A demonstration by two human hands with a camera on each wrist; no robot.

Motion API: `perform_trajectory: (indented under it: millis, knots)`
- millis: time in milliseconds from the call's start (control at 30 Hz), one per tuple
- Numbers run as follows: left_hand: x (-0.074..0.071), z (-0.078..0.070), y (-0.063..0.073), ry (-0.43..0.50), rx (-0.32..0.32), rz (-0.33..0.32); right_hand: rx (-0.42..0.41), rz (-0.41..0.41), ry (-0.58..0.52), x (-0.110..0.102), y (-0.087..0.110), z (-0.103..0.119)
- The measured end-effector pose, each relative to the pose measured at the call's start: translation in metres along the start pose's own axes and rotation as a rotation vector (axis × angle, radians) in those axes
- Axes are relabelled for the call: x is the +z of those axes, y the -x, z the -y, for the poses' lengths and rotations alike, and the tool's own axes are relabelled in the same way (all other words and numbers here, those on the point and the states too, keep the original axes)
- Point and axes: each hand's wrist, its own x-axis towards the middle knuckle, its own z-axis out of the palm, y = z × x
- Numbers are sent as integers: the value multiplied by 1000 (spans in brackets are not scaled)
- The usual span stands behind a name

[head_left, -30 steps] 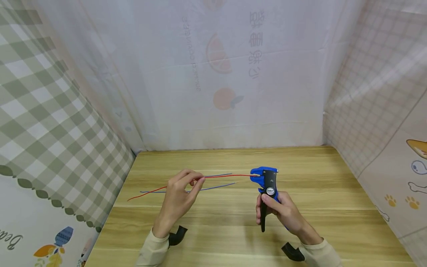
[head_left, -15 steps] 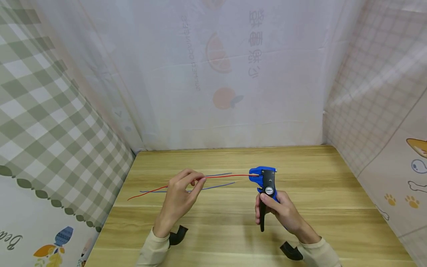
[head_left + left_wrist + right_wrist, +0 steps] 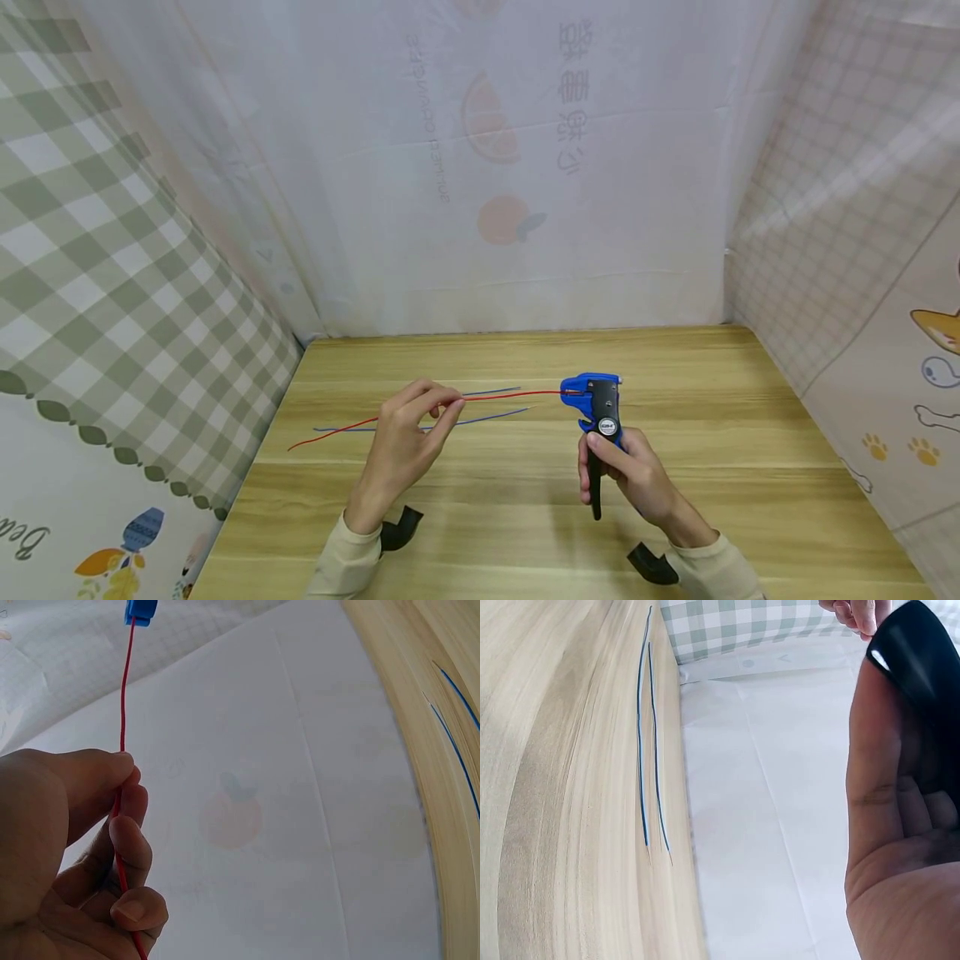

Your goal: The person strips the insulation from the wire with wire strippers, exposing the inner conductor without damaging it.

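My left hand (image 3: 408,442) pinches a red wire (image 3: 517,394) between thumb and fingers. In the left wrist view the red wire (image 3: 123,705) runs through the hand and up to the tool's blue nose (image 3: 141,609). The wire's right end sits in the jaws of a blue-and-black wire stripper (image 3: 604,408), its tail trailing left above the table. My right hand (image 3: 637,475) grips the stripper's handles, thumb on the black one. In the right wrist view, the stripper's black handle (image 3: 922,660) stands beside the thumb. The wire's tip inside the jaws is hard to make out.
Two blue wires (image 3: 639,735) lie side by side on the wooden table (image 3: 510,533), their right ends showing bare strands. A white printed sheet (image 3: 510,283) rises behind the table, with a checked cloth (image 3: 150,250) on the left and another sheet (image 3: 862,333) on the right.
The stripper's blue jaws have drawn closer together on the red wire, and its black handle has swung slightly right. My left hand has stayed almost still.
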Motion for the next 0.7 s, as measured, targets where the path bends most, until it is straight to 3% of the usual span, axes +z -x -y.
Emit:
perform_trajectory:
  millis: [333,700]
  knots:
    - [1,1,1,6,11,-11,-23,3,-27,2,-1,-2]
    - [-1,0,0,1,-4,2,21,-36,-40,3,-1,-4]
